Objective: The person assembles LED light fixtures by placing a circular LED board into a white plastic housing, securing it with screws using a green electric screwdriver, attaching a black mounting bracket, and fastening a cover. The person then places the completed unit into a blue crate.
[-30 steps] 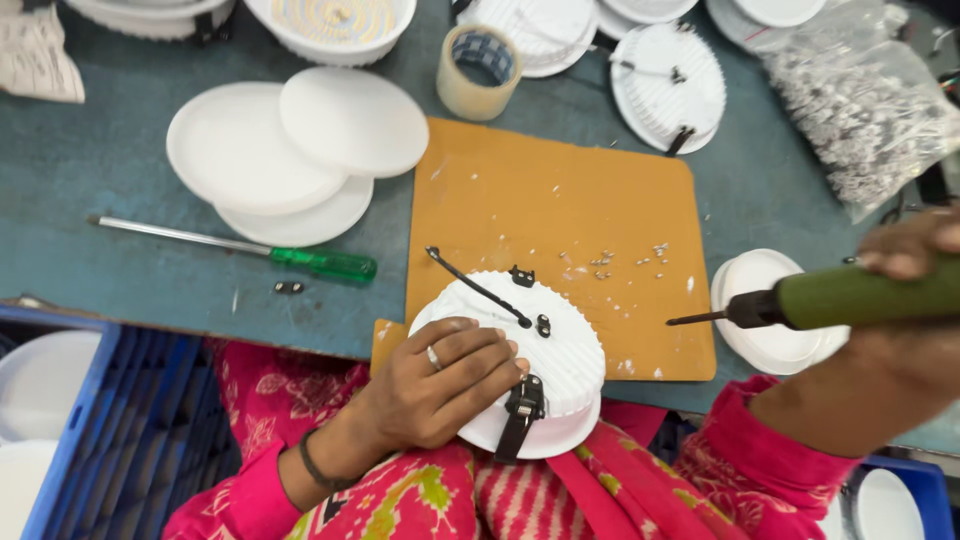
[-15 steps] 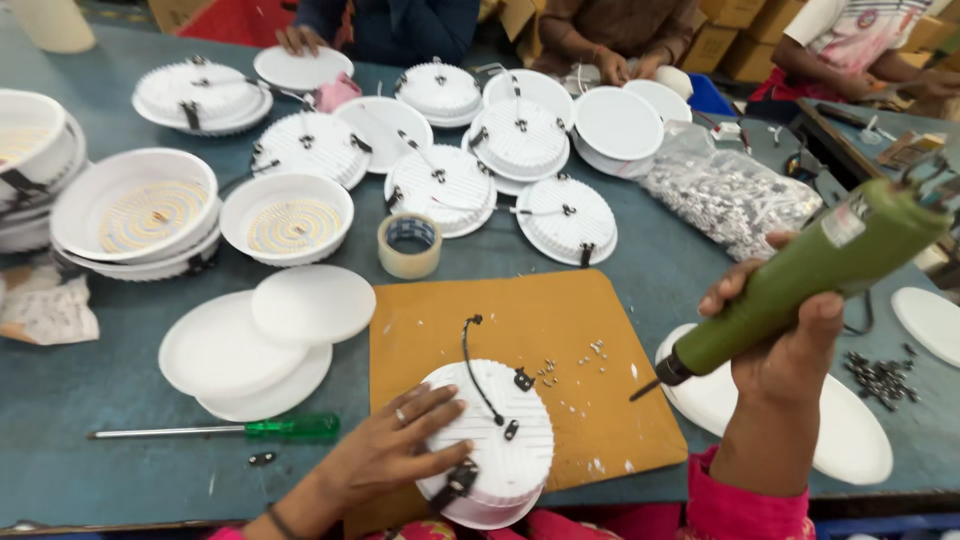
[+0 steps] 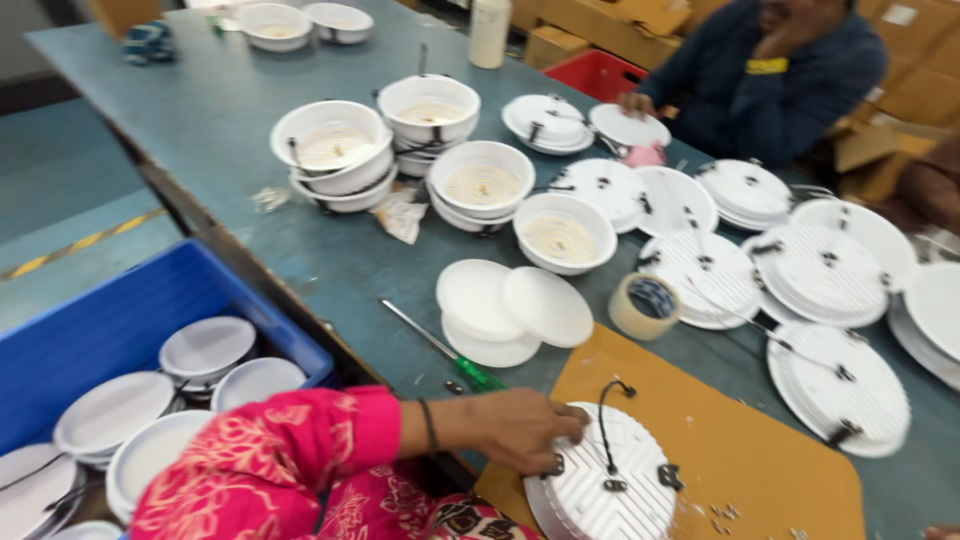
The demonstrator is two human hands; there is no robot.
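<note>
Since the earlier frame the view has swung left and the right hand with its green power driver has dropped out of sight; I cannot report its grip. I note the left hand (image 3: 520, 428) resting on the near-left rim of the finned round lamp housing (image 3: 608, 480), which lies back-up on the orange mat (image 3: 760, 450) at the near edge of the tabletop (image 3: 220, 110). Fingers are curled and pressed down on the rim, holding it flat rather than pinching; the wrist is low, the forearm in its pink sleeve coming in from the left of the housing.

Risk, in my judgement: the housing overhangs the mat's near edge, so a slackened press could let it tip toward the lap. Its black lead (image 3: 603, 420) loops up just beside the fingertips and could snag. Loose screws (image 3: 722, 517) lie right of the housing. A green-handled screwdriver (image 3: 445, 350) lies beyond the hand, left of the mat.
</note>
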